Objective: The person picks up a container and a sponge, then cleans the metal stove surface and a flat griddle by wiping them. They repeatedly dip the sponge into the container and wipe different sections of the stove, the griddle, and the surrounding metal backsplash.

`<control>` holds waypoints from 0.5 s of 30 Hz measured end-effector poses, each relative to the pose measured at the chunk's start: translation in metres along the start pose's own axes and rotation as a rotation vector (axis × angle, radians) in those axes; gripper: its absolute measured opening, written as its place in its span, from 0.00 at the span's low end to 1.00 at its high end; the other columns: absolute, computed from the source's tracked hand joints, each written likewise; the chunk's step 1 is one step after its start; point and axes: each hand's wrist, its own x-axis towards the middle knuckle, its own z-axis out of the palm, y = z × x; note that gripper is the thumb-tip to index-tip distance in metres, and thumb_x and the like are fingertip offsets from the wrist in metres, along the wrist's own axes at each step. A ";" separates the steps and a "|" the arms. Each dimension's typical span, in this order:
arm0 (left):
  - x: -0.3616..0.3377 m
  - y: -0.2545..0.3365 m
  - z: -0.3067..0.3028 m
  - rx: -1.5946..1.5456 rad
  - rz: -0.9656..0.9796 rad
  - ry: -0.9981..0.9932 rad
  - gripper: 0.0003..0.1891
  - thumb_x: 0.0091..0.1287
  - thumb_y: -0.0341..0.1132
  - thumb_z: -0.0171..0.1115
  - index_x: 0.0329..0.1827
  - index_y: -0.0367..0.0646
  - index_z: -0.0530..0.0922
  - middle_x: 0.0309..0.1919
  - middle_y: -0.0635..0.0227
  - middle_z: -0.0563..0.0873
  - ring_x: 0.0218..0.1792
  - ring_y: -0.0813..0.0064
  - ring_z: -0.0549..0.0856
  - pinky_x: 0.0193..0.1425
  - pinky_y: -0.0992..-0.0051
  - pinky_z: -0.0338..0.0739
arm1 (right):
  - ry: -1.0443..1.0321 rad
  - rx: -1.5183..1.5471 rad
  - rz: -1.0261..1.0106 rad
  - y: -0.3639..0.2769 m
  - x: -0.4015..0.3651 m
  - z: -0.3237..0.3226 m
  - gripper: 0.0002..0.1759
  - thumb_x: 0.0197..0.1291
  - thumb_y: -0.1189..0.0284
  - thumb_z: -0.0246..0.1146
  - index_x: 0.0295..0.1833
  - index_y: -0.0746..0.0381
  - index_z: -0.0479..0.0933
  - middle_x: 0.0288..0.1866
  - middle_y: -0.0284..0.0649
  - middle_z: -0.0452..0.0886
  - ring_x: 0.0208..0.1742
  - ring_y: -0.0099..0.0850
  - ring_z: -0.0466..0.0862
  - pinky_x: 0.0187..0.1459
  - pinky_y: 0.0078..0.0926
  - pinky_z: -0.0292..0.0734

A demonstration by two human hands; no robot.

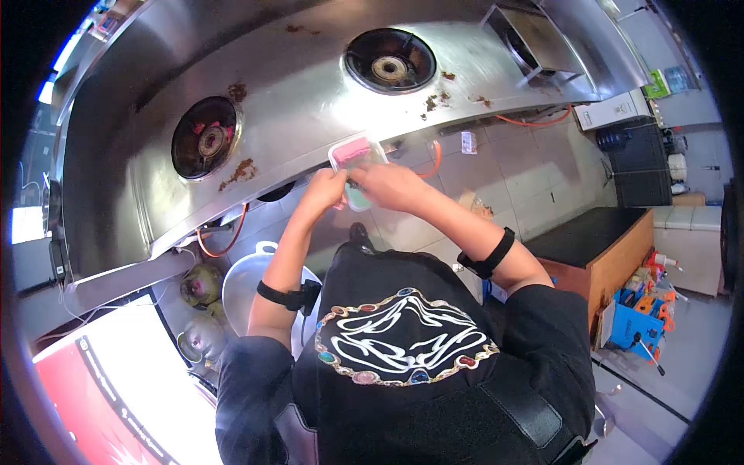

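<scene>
Steel spread across the left of our view as a broad cooktop [287,85], with a dark left burner [211,141] set in it and a pale tub [246,291] standing lower down, near our left forearm. Next came our left hand [325,190], nearly closed, its fingertips pinched together at the left side of a small plastic box [378,149]; it seemed to have hold of that edge, though the fingers hid the exact contact. We had the box straight ahead of our chest, between our hands and near the cooktop's front edge. Its long axis ran mostly away from us, the far end leaning slightly left, with something pink [353,149] at that end and something green [359,200] at the near one. Our right hand [391,186] came in from the right and lay over the middle of the box, fingers bent and partly closed; we could not tell whether they gripped anything. Both hands were right at the box, so neither was clearly nearer, but the right covered more of it. Further right, an orange hose [439,159] curved just beyond our right wrist.
</scene>
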 end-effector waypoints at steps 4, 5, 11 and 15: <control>0.004 0.006 -0.022 -0.003 -0.027 0.043 0.20 0.68 0.41 0.49 0.30 0.30 0.80 0.18 0.60 0.81 0.16 0.70 0.80 0.20 0.72 0.76 | -0.056 -0.001 -0.003 0.004 0.029 -0.003 0.14 0.57 0.76 0.57 0.51 0.63 0.73 0.48 0.49 0.80 0.46 0.48 0.84 0.45 0.43 0.80; 0.005 0.008 -0.026 -0.009 -0.028 0.052 0.20 0.68 0.41 0.49 0.30 0.30 0.80 0.18 0.60 0.81 0.16 0.70 0.80 0.20 0.72 0.76 | 0.028 0.059 -0.009 0.000 0.034 -0.009 0.15 0.57 0.76 0.57 0.52 0.62 0.73 0.49 0.49 0.79 0.47 0.48 0.84 0.45 0.43 0.80; 0.026 0.011 -0.033 -0.096 -0.079 0.144 0.21 0.71 0.42 0.48 0.31 0.30 0.79 0.20 0.58 0.81 0.18 0.70 0.79 0.21 0.71 0.76 | 0.136 0.158 -0.118 0.023 0.060 -0.014 0.18 0.57 0.76 0.58 0.54 0.59 0.73 0.51 0.47 0.78 0.47 0.48 0.84 0.44 0.43 0.81; 0.039 0.027 -0.022 -0.117 -0.130 0.244 0.22 0.71 0.43 0.47 0.33 0.31 0.79 0.19 0.57 0.81 0.18 0.70 0.80 0.23 0.70 0.76 | 0.081 0.065 -0.189 0.055 0.065 -0.011 0.11 0.58 0.73 0.58 0.47 0.60 0.74 0.48 0.42 0.78 0.46 0.45 0.82 0.43 0.39 0.81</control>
